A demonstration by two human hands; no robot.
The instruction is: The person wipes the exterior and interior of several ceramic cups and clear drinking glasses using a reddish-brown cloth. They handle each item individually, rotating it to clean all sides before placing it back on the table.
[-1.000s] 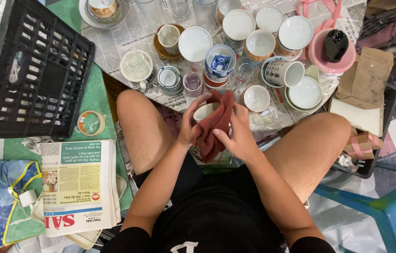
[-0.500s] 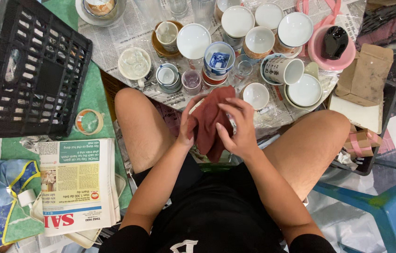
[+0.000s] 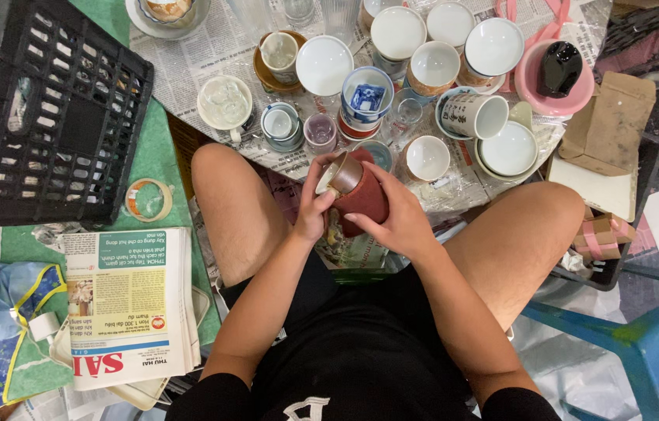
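From my remote seat, colours only. The cloth (image 3: 366, 204) is dull brick red, wrapped round a brown-and-cream cup (image 3: 343, 175). At twelve o'clock from it, a white cup (image 3: 366, 95) carries a blue square pattern inside. At one o'clock, a white mug (image 3: 472, 115) bears black characters. Further toward two o'clock, a pink bowl (image 3: 532, 78) holds a glossy black object (image 3: 560, 68). At ten o'clock, the crate (image 3: 45, 117) is black, a lattice of square holes. At eight o'clock, the folded newspaper (image 3: 131, 304) shows a green panel and red headline letters. The mat (image 3: 154, 160) beneath is green. The stool (image 3: 641, 347) at four o'clock is blue.
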